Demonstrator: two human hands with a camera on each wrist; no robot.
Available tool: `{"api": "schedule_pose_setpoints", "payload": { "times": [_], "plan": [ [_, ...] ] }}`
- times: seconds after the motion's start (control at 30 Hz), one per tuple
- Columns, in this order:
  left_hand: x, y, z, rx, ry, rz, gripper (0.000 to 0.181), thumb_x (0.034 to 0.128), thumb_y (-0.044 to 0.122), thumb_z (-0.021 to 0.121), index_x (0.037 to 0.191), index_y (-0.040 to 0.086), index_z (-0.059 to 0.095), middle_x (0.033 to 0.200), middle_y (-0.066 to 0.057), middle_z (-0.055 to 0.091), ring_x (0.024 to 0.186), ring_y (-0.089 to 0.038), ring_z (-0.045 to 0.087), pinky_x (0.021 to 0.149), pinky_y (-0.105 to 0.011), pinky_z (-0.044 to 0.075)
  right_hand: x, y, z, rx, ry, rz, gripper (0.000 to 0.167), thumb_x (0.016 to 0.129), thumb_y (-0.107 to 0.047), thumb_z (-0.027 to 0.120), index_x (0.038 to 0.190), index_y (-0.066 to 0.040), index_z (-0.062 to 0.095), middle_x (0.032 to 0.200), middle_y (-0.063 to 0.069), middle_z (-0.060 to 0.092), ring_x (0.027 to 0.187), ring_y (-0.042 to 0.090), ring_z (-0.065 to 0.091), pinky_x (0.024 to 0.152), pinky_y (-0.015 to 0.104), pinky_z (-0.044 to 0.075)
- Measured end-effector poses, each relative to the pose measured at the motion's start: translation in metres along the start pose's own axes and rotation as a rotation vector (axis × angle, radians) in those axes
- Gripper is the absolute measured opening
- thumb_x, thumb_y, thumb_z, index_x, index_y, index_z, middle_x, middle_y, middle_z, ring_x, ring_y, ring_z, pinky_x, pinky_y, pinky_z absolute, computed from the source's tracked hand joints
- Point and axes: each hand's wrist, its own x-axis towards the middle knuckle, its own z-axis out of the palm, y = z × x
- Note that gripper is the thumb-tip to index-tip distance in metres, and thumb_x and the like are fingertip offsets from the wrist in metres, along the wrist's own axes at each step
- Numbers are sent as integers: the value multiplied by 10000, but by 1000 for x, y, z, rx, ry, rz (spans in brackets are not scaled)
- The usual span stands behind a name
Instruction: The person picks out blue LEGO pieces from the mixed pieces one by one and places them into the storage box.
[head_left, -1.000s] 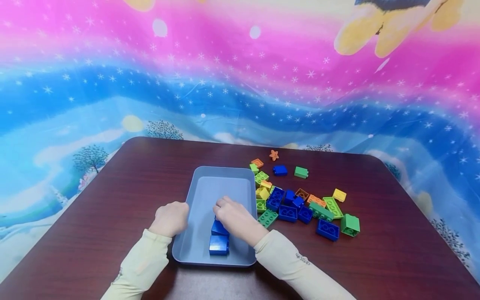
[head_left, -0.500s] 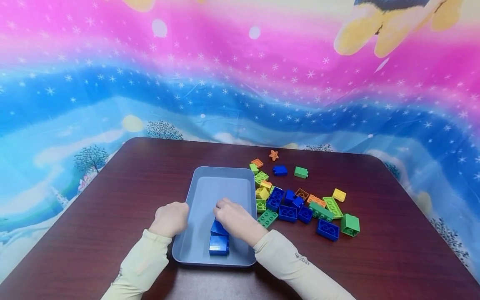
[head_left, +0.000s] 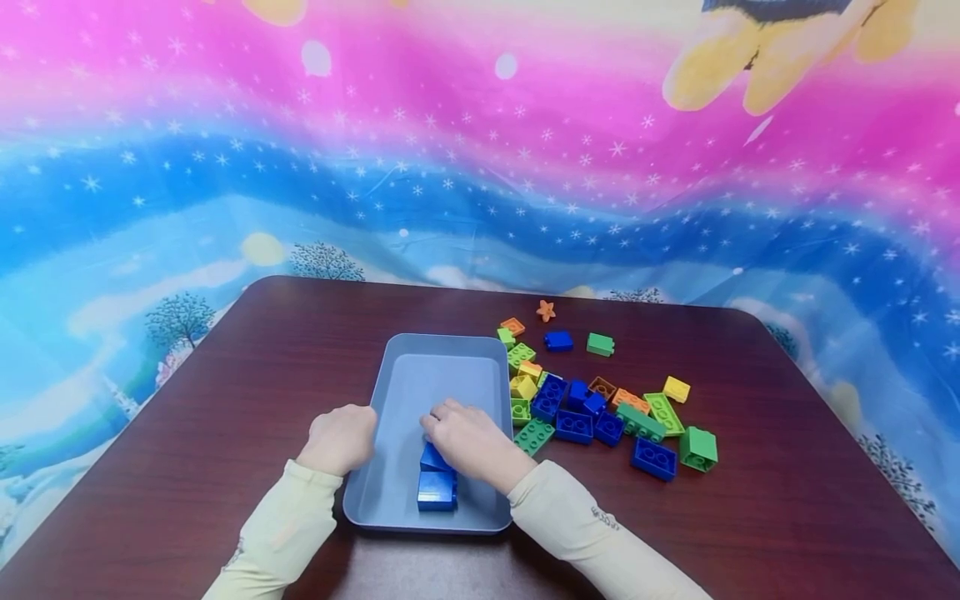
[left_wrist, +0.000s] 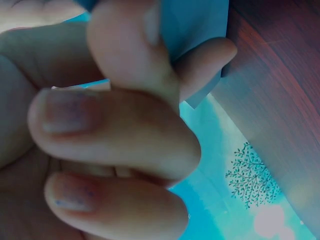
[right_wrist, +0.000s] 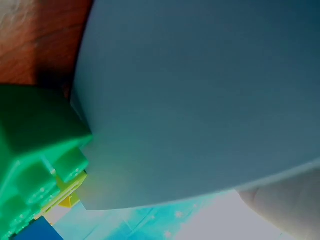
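The left hand (head_left: 339, 439) grips the left rim of a smooth, round-cornered tray (head_left: 472, 375); the right hand (head_left: 472, 442) bends over glossy, boxy bricks (head_left: 437, 492), its hold hidden.

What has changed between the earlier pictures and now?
The right hand has shifted very slightly left over the rectangular blue-gray tray; no new grasp or release shows. The left hand at its rim, the shiny blue rectangular toy brick inside and the multicoloured toy bricks outside stayed.
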Motion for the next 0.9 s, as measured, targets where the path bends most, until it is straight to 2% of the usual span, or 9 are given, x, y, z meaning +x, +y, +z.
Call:
{"api": "schedule_pose_setpoints", "payload": {
  "times": [0.33, 0.63, 0.9],
  "plan": [
    [0, 1, -1, -3, 6, -1, 181, 745, -15, 556, 600, 81, 504, 563, -48, 492, 515, -182, 510, 458, -397, 413, -9, 9, -8, 50, 40, 36, 254, 900, -235, 545, 1115, -114, 608, 1023, 26, 603, 933, 139, 533, 744, 255, 464],
    [-1, 0, -2, -8, -5, -1, 186, 747, -19, 551, 599, 83, 501, 558, -46, 485, 513, -176, 501, 453, -390, 408, -22, 24, -13, 111, 71, 87, 239, 883, -229, 573, 1081, -108, 626, 1004, 27, 601, 942, 149, 526, 791, 270, 449],
    [-2, 0, -3, -7, -1, 6, 192, 745, -26, 538, 593, 80, 490, 550, -47, 472, 502, -178, 492, 448, -385, 403, -34, 31, -13, 138, 126, 119, 217, 852, -210, 616, 1039, -104, 646, 973, 27, 601, 910, 150, 530, 754, 271, 464]
  ]
}}
